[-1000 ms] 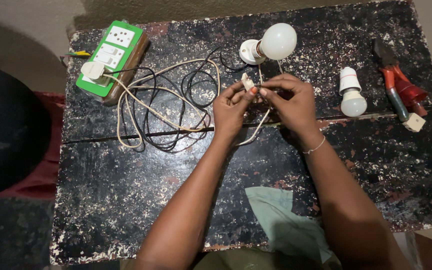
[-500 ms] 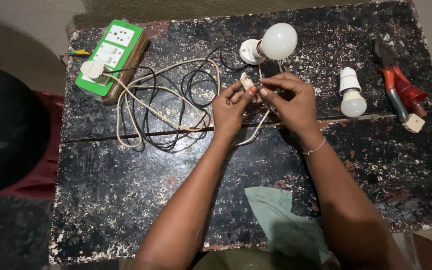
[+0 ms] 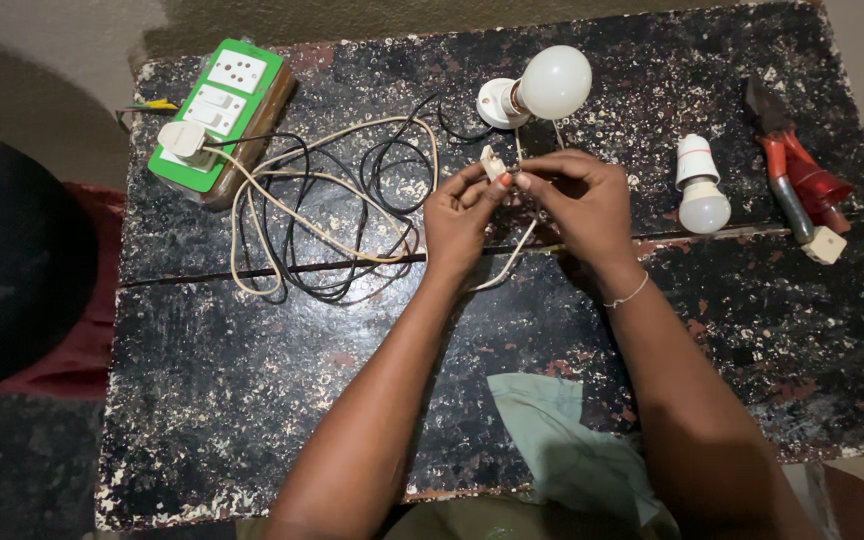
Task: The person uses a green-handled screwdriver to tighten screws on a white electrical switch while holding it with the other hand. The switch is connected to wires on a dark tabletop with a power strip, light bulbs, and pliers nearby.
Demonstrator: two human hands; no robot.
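Your left hand point(image 3: 462, 210) and right hand point(image 3: 582, 200) pinch a switch point(image 3: 493, 162) between fingertips. It's small, cream-white, with a pale cord point(image 3: 512, 255) trailing beneath.

Both forearms are bare all the way up, no sleeves in sight. The left hand point(image 3: 462, 215) has a bright orange-red painted thumbnail. The right hand point(image 3: 582, 200) has a thin silvery chain bracelet point(image 3: 625, 297) sitting loose at the wrist. No rings or watch that I can make out.
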